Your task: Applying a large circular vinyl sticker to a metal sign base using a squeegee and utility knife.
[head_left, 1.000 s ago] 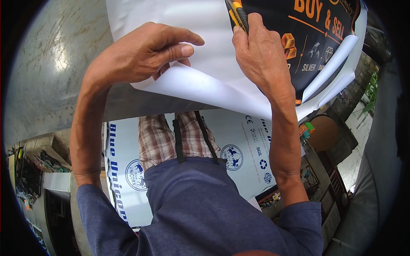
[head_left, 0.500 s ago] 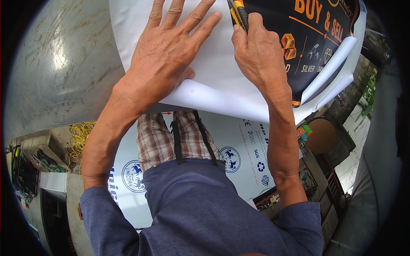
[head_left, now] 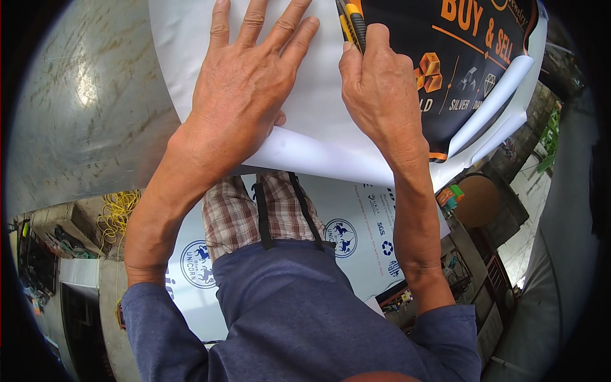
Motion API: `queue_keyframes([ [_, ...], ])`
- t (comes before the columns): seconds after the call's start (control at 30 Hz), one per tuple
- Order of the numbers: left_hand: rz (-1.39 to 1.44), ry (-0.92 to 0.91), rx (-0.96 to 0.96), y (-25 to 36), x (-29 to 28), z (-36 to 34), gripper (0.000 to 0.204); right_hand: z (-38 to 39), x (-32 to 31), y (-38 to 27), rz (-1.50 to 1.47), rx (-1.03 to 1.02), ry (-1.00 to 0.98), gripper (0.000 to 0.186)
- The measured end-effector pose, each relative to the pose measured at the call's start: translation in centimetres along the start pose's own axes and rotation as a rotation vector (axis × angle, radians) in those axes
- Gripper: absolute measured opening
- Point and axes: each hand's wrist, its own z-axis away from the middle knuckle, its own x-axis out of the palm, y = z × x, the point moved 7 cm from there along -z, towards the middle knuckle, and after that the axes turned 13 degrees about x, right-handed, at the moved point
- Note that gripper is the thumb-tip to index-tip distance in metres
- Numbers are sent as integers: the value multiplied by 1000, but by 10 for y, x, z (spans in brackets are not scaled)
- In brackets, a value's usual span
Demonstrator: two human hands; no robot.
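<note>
My left hand (head_left: pixel 245 89) lies flat with fingers spread on a large white sheet (head_left: pixel 188 38), its thumb partly hidden by the hand. In my right hand (head_left: pixel 385 95) is a yellow and black utility knife (head_left: pixel 352 25), pointing away from me; its tip is not clear at the top edge of the picture. The knife rests along the left border of a black printed banner (head_left: pixel 439 124) with orange lettering and pictures of gold bars. White margin curls up along the banner's right side as a rolled strip (head_left: pixel 493 105). The sheet's near edge also curls over, between my forearms.
A bare metal tabletop (head_left: pixel 83 121) extends to the left. Below the table edge lies a pale blue printed board (head_left: pixel 293 280). Coiled yellow cord (head_left: pixel 118 213) sits at lower left, near clutter. At right are a round brown disc (head_left: pixel 477 200) and a small green and orange object (head_left: pixel 450 196).
Both hands have shifted slightly left. The utility knife has moved a little left with my right hand, and the white sheet has also slid slightly left.
</note>
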Motion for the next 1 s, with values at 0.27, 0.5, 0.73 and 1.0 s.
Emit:
queue_keyframes([
  [0.27, 20, 15, 3, -2, -4, 1, 103, 0, -1, -4, 11, -21, -5, 18],
  [0.5, 22, 14, -5, -3, -7, 3, 101, 4, -1, -6, 1, -10, -10, 18],
  [0.73, 12, 4, 0, -4, -6, 4, 102, 2, -3, -6, 3, 1, -42, 19],
  [1.0, 5, 26, 16, -4, -4, 4, 102, -3, -14, -4, 44, 0, -68, 20],
])
